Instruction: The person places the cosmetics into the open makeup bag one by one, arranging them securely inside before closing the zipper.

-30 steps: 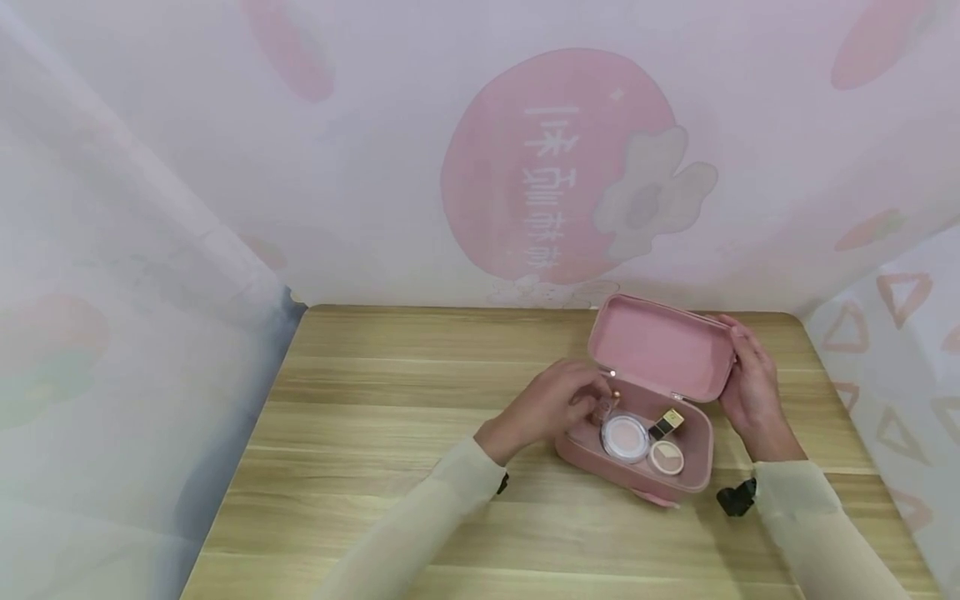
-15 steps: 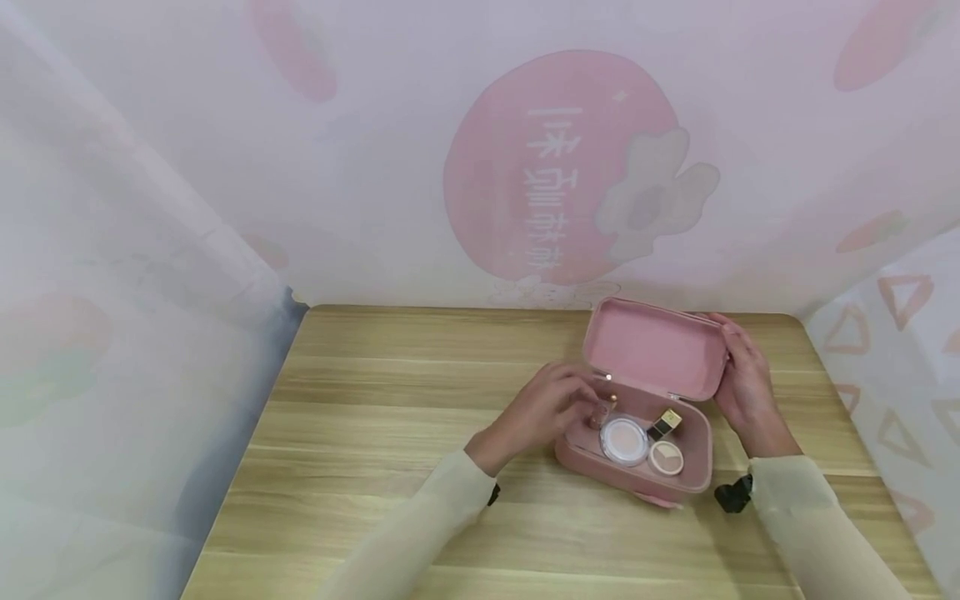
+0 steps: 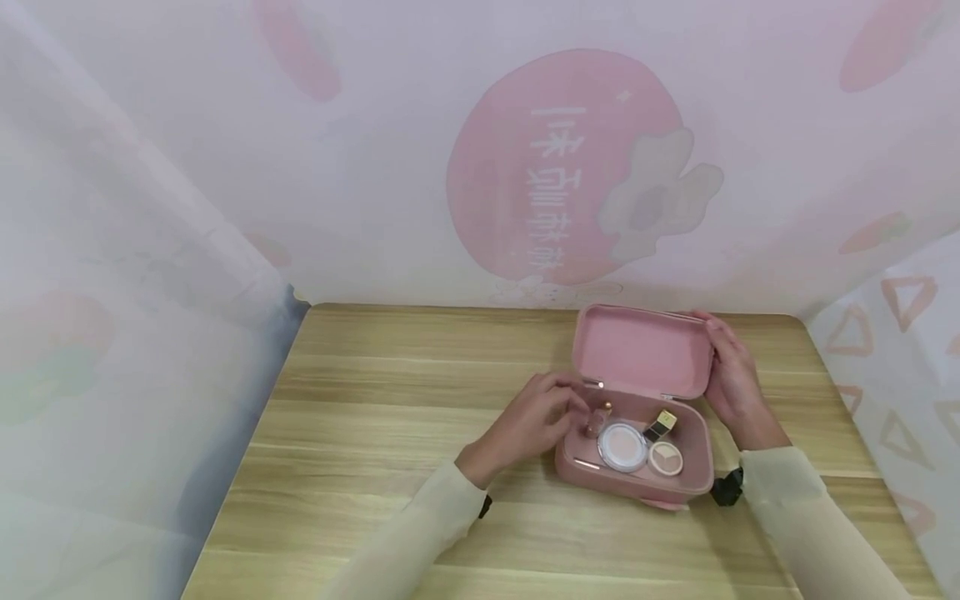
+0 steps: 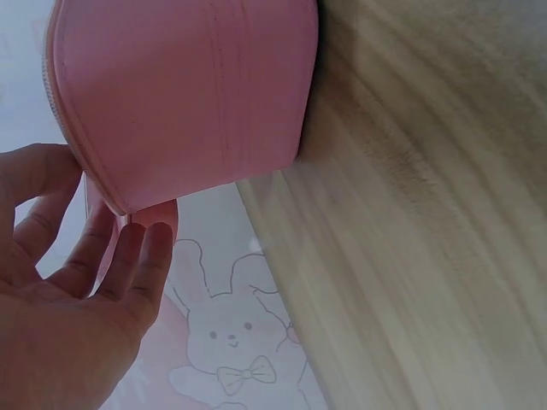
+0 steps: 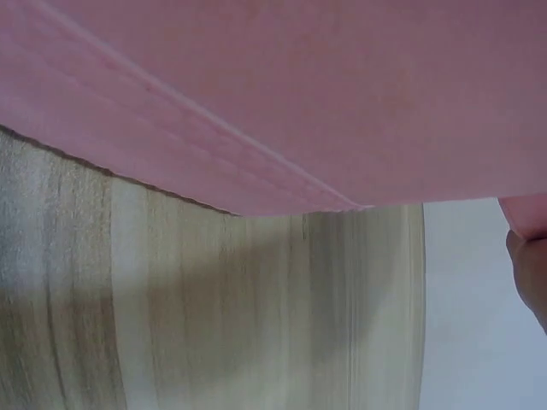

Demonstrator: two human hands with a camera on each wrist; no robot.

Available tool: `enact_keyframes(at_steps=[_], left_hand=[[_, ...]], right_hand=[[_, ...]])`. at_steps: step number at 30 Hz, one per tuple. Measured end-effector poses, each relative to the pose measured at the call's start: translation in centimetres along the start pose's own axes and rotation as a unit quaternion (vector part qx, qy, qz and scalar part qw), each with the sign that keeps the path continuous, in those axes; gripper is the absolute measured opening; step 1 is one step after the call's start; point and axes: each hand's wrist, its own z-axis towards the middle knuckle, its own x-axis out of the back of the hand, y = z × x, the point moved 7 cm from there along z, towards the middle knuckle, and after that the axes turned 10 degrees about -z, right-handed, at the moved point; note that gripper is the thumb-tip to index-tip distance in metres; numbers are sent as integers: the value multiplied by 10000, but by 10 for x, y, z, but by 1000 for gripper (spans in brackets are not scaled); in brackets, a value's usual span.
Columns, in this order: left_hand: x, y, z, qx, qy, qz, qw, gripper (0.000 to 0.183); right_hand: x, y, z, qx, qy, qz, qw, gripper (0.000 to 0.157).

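A pink cosmetic case stands on the table, its lid raised at the back. My right hand grips the lid's right edge, fingers behind it. At the case's left rim is my left hand, fingers loosely bent; in the left wrist view its fingertips lie right at the back corner. Just beside them inside stands a small bottle with a gold cap. Also in the case lie a round powder compact, a black-and-gold lipstick and a small round palette.
The wooden table reaches back to a printed curtain, which also hangs at both sides. A pink flap sticks out at the front of the case. Black wrist cameras sit at both cuffs.
The raised lid has swung left, with my right hand moving along on its edge. My left hand has drawn back leftward, and more of the gold-capped bottle shows.
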Motion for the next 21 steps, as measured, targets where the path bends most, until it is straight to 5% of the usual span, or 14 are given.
enact_keyframes(at_steps=[21], left_hand=[[-5,-5,-13,61,44,-291,9995,12]], right_hand=[[-9,6,4,-632,-283,-821,9942,45]])
